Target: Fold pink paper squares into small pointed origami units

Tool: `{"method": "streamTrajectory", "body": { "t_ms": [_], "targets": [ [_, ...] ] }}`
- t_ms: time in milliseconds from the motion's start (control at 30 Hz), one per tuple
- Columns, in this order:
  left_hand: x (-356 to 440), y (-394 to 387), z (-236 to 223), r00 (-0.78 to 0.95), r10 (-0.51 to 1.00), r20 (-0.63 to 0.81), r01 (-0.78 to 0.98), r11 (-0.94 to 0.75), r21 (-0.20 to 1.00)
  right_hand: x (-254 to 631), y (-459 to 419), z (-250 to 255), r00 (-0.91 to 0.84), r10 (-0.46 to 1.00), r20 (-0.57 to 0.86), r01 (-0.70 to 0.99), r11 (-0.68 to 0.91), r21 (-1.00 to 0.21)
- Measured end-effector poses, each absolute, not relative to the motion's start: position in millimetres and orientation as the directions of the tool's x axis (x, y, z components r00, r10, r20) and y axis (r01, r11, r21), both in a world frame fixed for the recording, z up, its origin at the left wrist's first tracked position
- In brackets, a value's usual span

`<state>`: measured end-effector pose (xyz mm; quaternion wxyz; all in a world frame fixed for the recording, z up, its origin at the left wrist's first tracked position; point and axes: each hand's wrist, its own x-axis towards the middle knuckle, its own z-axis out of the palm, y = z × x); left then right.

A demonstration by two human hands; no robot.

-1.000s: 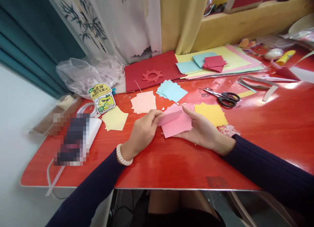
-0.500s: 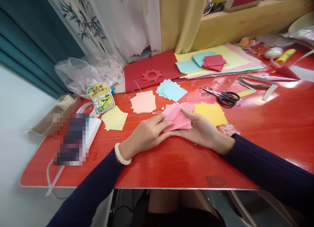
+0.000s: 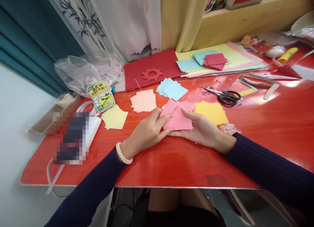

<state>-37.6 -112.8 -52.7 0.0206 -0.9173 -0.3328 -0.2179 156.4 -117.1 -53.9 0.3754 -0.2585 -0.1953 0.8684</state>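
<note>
While the person's two hands meet over the thin square pink paper sheets (image 3: 180, 120) at the centre of the clock, a yellow, white and green pouch (image 3: 101, 97) stands out between nine and ten o'clock. It bears a cartoon fruit in dark glasses; its Chinese characters are too smeared to read reliably. At half past eight a dark flat object (image 3: 73, 135) is pixelated, so any writing on it is hidden. The left hand (image 3: 146, 130) pinches the sheets' near-left edge; the right hand (image 3: 204, 130) grips them with its thumb on top, covering their right side. Square golden-yellow paper sheets (image 3: 211, 113) lie at three o'clock, just beyond the right hand. Black-handled metal scissors (image 3: 228, 97) rest at two o'clock on the glossy red counter (image 3: 176, 168), square pale-blue paper sheets (image 3: 174, 89) at twelve, and square peach paper sheets (image 3: 144, 101) at ten.
</note>
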Motion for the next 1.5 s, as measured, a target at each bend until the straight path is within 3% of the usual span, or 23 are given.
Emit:
{"method": "streamTrajectory", "body": {
  "t_ms": [167,367,600,800,933,1100,1300,1367,1500],
  "targets": [
    [-37.7,-111.7,-51.8,0.678,0.597,0.429,0.623,-0.776,0.097,156.7,-117.2,-58.3,-0.648,0.733,-0.208,-0.531,-0.630,-0.566],
    [-42.0,-108.6,-51.8,0.599,0.597,0.534,0.555,-0.790,0.261,157.7,-119.3,-58.6,-0.668,0.707,-0.230,-0.513,-0.662,-0.546],
    [-42.1,-111.4,-44.9,0.700,0.603,0.382,0.533,-0.797,0.283,157.1,-118.2,-55.4,-0.645,0.720,-0.256,-0.534,-0.664,-0.524],
    [-42.1,-108.6,-39.2,0.714,0.607,0.350,0.528,-0.794,0.300,157.7,-119.2,-55.4,-0.682,0.704,-0.198,-0.520,-0.658,-0.544],
    [-43.2,-108.4,-44.3,0.674,0.620,0.401,0.511,-0.784,0.353,158.1,-119.6,-54.7,-0.687,0.710,-0.154,-0.542,-0.642,-0.543],
    [-43.2,-109.8,-54.2,0.736,0.550,0.394,0.536,-0.829,0.156,157.9,-118.3,-57.7,-0.708,0.694,-0.128,-0.512,-0.630,-0.583],
    [-38.3,-111.7,-57.0,0.700,0.556,0.448,0.637,-0.769,-0.041,158.3,-119.2,-57.9,-0.712,0.677,-0.186,-0.480,-0.662,-0.576],
    [-38.0,-111.8,-56.1,0.689,0.540,0.483,0.633,-0.773,-0.037,158.5,-120.4,-56.3,-0.708,0.679,-0.196,-0.483,-0.668,-0.566],
    [-40.5,-111.7,-52.5,0.663,0.552,0.506,0.574,-0.808,0.130,158.8,-121.7,-53.7,-0.712,0.678,-0.185,-0.496,-0.672,-0.550]
  ]
}}
